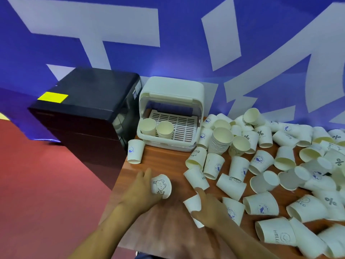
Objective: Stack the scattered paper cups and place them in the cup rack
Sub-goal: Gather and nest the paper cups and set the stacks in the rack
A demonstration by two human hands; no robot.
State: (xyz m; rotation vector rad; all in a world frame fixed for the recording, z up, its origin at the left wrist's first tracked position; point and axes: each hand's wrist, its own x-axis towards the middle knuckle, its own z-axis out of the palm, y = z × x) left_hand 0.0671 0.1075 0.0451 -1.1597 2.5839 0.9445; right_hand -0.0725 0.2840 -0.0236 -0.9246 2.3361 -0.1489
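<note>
At the near left corner of the table (149, 159), the left hand (139, 193) curls its fingers round a bear-print cup (161, 186), its base turned toward the camera. Just to the right, the right hand (211, 212) pinches a plain cup (194, 206) lying on its side, forefinger over the top and thumb beneath, its long axis running toward the left hand. The 2 cups sit near each other, so nesting them looks like the next move; the left hand is nearer the cup rack (168, 116), which stands open at the back left with 2 cups (155, 128) inside. A tall stack (220, 141) stands just right of it. Scattered cups (261, 184) spread rightward, reading "HELLO", "%" and "Bear", others with a blue whale badge. A black cabinet (87, 103) carries a yellow label.
</note>
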